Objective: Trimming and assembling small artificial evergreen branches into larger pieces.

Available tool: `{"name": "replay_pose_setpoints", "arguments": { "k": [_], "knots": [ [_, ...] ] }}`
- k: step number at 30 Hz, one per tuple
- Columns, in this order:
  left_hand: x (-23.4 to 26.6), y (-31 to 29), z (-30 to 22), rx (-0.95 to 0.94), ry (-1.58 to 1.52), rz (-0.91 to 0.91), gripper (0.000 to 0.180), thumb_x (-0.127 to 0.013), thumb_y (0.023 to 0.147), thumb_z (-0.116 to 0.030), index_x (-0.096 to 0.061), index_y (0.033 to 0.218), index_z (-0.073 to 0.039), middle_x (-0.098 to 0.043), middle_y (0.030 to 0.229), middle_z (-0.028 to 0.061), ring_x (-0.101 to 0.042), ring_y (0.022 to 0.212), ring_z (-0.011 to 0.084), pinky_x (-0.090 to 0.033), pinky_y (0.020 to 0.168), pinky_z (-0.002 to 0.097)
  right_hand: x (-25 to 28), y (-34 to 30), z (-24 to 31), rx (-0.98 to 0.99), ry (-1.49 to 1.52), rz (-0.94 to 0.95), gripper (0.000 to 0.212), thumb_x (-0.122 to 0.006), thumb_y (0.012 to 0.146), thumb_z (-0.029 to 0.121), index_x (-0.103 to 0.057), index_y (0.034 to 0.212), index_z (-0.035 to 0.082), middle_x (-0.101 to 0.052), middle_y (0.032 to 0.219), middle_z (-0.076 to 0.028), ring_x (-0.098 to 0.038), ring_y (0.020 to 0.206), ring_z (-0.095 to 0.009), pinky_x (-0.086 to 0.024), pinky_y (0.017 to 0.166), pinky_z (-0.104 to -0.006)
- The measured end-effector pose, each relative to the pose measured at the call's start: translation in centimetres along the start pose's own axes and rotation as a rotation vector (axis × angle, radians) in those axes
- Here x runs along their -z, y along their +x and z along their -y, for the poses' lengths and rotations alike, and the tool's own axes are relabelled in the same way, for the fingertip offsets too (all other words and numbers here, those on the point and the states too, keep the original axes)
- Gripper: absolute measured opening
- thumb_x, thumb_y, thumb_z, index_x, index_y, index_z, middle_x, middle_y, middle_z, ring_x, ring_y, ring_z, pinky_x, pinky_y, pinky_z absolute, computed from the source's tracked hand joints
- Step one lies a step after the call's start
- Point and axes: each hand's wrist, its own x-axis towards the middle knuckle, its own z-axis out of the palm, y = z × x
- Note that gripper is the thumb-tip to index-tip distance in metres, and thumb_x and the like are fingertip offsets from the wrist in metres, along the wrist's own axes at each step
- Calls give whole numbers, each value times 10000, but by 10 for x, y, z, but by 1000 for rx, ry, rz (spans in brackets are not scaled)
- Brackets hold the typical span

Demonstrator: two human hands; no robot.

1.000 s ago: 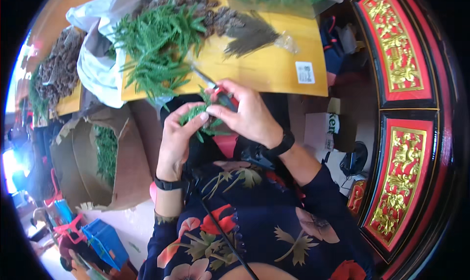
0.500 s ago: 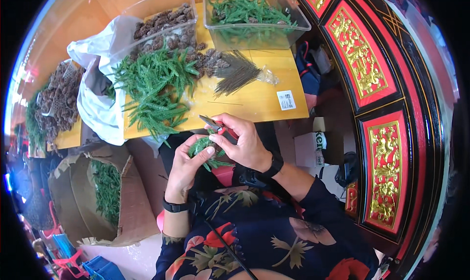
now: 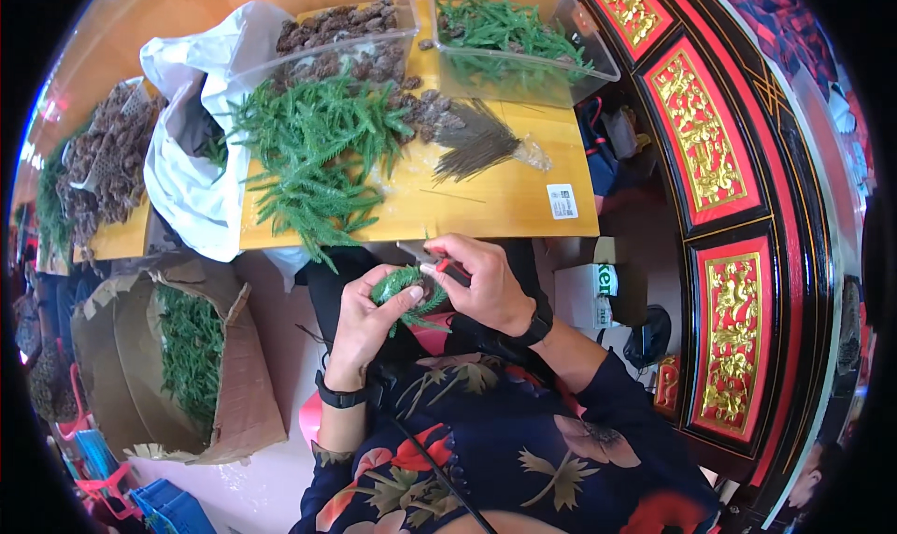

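Observation:
Low in front of the table's near edge, my left hand (image 3: 366, 317) pinches a green artificial pine sprig (image 3: 396, 284), its thumb laid across the curved needles. My right hand (image 3: 493, 289) is closed around a pair of red-handled pliers (image 3: 450, 267), with the jaws pointing left just above the sprig. My right fingertips are close against the sprig's upper side; whether they also pinch a wire or stem there, I cannot tell. On the table ahead lie a heap of loose pine sprigs (image 3: 322, 146), several brown pine cones (image 3: 432, 113) and a fan of thin dark wires (image 3: 475, 143).
Behind the heap stand a clear bin of pine cones (image 3: 350, 43) and another of greenery (image 3: 523, 76). A white bag (image 3: 192, 193) hangs over the table's left part. An open cardboard box (image 3: 248, 375) stands lower left; a carved red-and-gold panel (image 3: 729, 338) rises at right.
The pliers' jaws have come down closer to the sprig and now point more sideways. My left hand keeps its pinch on the sprig. The whole view has shifted slightly.

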Motion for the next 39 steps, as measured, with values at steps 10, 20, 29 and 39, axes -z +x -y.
{"name": "replay_pose_setpoints", "arguments": {
  "k": [10, 20, 29, 39],
  "knots": [
    [2, 6, -6, -21, 19, -64, 126, -674, 839, -60, -627, 933, 9, -645, 787, 4, -572, 719, 47, -451, 661, 189, -2, 15, -3, -350, 275, 45, 117, -630, 871, 99, -603, 957, 25, -630, 864, -27, -573, 779, -105, -446, 722, -247],
    [4, 1, -6, 8, -130, -32, 143, -673, 845, -54, -629, 965, 11, -650, 795, 15, -595, 723, 61, -477, 692, 201, 9, 15, -5, -643, 714, 234, 203, -616, 900, 197, -592, 1036, 48, -604, 1025, -44, -548, 956, -117, -422, 839, -248],
    [3, 2, -3, 31, -178, -50, 185, -661, 847, -34, -620, 1022, 10, -651, 831, 28, -601, 733, 76, -485, 701, 214, 5, 15, -6, -628, 651, 185, 197, -584, 924, 206, -575, 1049, 54, -597, 950, -13, -528, 821, -77, -412, 744, -222],
    [5, 3, -5, -3, -180, -93, 256, -621, 821, -38, -616, 1073, 8, -624, 816, 26, -554, 706, 81, -443, 671, 206, 12, 11, -5, -543, 253, 300, 207, -588, 919, 210, -578, 1007, 24, -601, 885, -16, -534, 770, -95, -423, 718, -246]
  ]
}}
